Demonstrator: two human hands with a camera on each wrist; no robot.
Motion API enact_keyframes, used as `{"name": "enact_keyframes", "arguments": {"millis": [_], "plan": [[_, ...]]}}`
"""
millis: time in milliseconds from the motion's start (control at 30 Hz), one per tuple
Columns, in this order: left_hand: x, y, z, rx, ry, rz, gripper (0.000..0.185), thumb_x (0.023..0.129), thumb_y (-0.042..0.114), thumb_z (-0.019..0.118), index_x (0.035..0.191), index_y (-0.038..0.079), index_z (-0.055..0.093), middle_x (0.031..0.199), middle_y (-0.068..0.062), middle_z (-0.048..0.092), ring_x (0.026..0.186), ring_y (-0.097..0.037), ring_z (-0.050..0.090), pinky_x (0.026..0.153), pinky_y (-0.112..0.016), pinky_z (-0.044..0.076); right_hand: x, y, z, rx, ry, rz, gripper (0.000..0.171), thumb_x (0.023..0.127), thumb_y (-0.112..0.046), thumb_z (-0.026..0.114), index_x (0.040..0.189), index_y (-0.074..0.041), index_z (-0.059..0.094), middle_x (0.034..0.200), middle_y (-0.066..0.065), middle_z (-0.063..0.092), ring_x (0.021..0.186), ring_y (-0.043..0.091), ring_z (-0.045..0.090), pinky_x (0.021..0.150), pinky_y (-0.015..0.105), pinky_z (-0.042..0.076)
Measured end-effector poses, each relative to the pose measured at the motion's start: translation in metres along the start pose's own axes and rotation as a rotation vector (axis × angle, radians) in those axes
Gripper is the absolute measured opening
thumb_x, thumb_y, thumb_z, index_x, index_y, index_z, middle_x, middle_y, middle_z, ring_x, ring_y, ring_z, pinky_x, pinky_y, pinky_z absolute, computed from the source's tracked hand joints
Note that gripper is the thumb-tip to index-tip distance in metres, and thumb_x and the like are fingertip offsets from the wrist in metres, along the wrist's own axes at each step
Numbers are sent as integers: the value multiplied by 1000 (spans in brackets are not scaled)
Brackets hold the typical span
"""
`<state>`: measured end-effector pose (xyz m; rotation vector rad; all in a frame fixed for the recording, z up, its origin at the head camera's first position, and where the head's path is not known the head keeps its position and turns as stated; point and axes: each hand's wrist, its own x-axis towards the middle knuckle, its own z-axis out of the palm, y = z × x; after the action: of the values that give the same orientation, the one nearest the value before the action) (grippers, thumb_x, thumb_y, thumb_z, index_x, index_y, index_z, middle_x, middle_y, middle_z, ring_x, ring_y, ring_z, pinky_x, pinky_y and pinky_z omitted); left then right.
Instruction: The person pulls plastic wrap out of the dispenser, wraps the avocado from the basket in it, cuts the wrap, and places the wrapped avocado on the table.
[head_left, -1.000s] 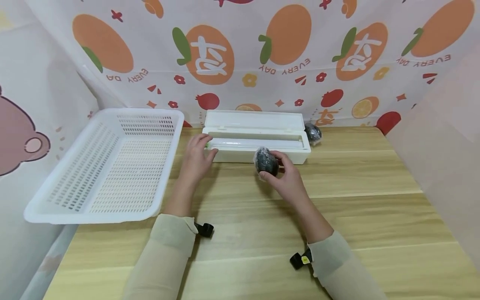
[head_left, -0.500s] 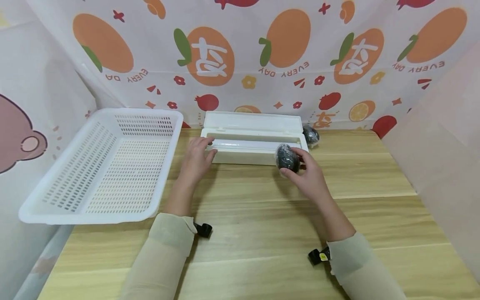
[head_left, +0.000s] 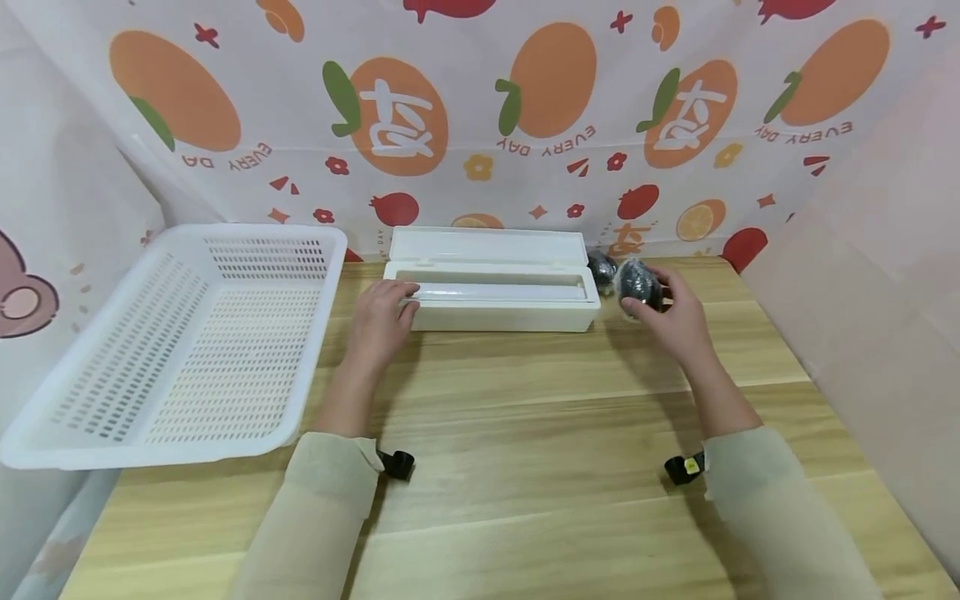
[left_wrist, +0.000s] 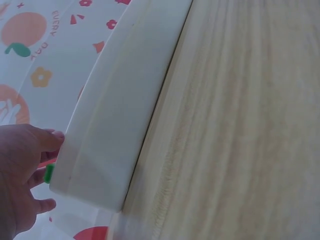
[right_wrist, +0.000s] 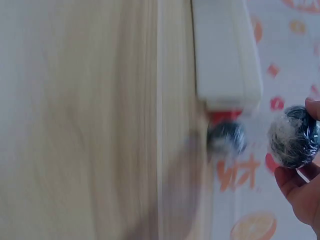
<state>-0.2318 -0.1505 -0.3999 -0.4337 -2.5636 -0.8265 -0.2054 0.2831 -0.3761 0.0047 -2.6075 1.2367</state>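
Note:
My right hand (head_left: 678, 321) holds a dark, egg-shaped avocado (head_left: 638, 285) wrapped in cling film, between thumb and fingers. In the right wrist view this avocado (right_wrist: 292, 137) shows crinkled film on its surface. A second dark wrapped avocado (head_left: 601, 272) lies on the table at the right end of a white cling film dispenser (head_left: 502, 317). The dispenser's lid stands raised, with a white roll (head_left: 495, 292) inside. My left hand (head_left: 378, 327) grips the dispenser's left end, thumb at the front, fingers round the corner. A small green part (left_wrist: 49, 173) shows beside those fingers.
A white perforated basket (head_left: 318, 333) stands at the left, reaching over the table's left edge. Behind the wooden table (head_left: 525, 467) hangs a fruit-printed cloth (head_left: 480, 108). A pale wall (head_left: 885, 275) rises at the right.
My right hand has carried the wrapped avocado rightward, from in front of the dispenser to beside the second avocado. My left hand has stayed at the dispenser's left end. The head view has shifted slightly.

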Motion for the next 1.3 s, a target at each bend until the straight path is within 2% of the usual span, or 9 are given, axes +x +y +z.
{"name": "enact_keyframes", "arguments": {"millis": [133, 233, 367, 500, 600, 800, 1033, 1300], "plan": [[0, 0, -2, -6, -8, -24, 24, 91, 8, 69, 115, 4, 70, 113, -14, 69, 111, -34, 59, 104, -49, 41, 18, 21, -13, -52, -6, 96, 70, 88, -45, 70, 147, -20, 42, 143, 16, 47, 119, 34, 49, 92, 51, 47], [0, 0, -2, -12, -21, -53, 25, 92, 9, 68, 117, 5, 69, 118, -13, 67, 114, -34, 58, 104, -51, 41, 31, 38, -20, -109, -31, 143, 71, 90, -46, 68, 150, -20, 40, 147, 19, 44, 124, 37, 46, 98, 56, 44], [1, 0, -1, -1, -32, -64, 26, 92, 11, 69, 117, 6, 69, 123, -13, 65, 118, -34, 56, 103, -52, 42, 46, 59, -25, -247, -70, 178, 71, 92, -43, 64, 152, -16, 37, 148, 27, 38, 131, 45, 40, 106, 63, 36], [1, 1, 1, 10, -46, -53, 26, 92, 11, 68, 118, 7, 69, 123, -13, 66, 118, -34, 56, 99, -54, 43, 55, 76, -27, -398, -116, 204, 72, 93, -37, 64, 153, -11, 34, 143, 34, 34, 130, 53, 35, 106, 67, 33], [1, 1, 1, -4, -45, -48, 26, 92, 9, 68, 117, 6, 69, 122, -14, 66, 116, -35, 56, 99, -54, 43, 60, 84, -24, -457, -142, 198, 75, 92, -35, 65, 153, -9, 31, 142, 37, 33, 129, 55, 34, 105, 68, 32], [0, 0, -1, -29, -27, -53, 25, 91, 7, 68, 117, 5, 69, 120, -14, 66, 116, -35, 56, 102, -53, 42, 69, 88, -14, -455, -118, 179, 79, 91, -35, 68, 154, -8, 29, 144, 34, 34, 132, 54, 29, 107, 67, 30], [0, -1, -3, -33, 6, -43, 24, 90, 6, 70, 114, 4, 70, 119, -14, 66, 115, -34, 57, 101, -51, 44, 68, 85, -9, -417, -79, 195, 77, 90, -36, 69, 152, -7, 33, 142, 32, 38, 129, 51, 32, 106, 66, 32], [1, 0, -1, -47, -11, -51, 24, 91, 7, 69, 115, 4, 70, 119, -15, 66, 115, -35, 56, 102, -50, 43, 60, 83, -6, -371, -61, 176, 68, 88, -28, 71, 145, -6, 42, 140, 30, 39, 127, 50, 32, 103, 66, 33]]}}
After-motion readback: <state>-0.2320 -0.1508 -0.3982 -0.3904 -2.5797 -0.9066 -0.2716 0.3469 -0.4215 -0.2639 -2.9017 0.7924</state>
